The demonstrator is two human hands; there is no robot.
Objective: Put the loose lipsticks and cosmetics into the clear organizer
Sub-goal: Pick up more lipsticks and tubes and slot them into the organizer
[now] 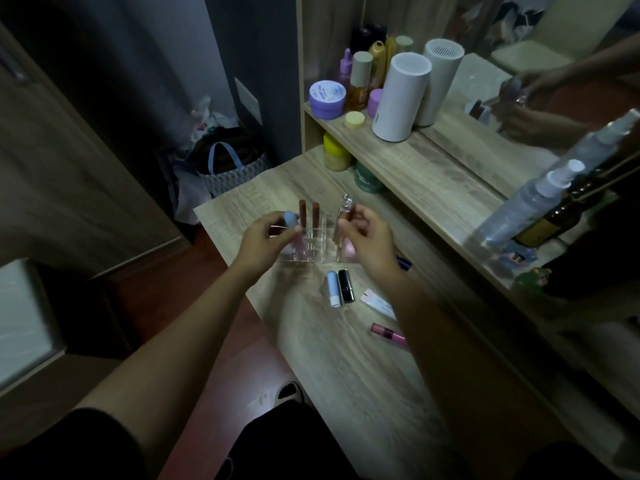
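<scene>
The clear organizer (313,252) stands on the wooden dresser top (332,341), with two brown-red lipsticks (309,213) upright in its back slots. My left hand (266,244) pinches a pink tube with a blue cap (291,225) over the organizer's left side. A clear tube with a gold-brown body (343,216) is gripped upright by my right hand (367,237) over the right side. Loose on the top in front lie a light blue stick (333,288), a black lipstick (346,285), a white sachet (377,303) and a pink gloss tube (388,333).
A raised shelf (433,174) behind carries jars, bottles and a white cylinder (400,98), with a mirror behind it. Spray bottles (530,202) stand at the right. A yellow-lidded jar (336,154) and a green jar sit under the shelf. Bags lie on the floor at left.
</scene>
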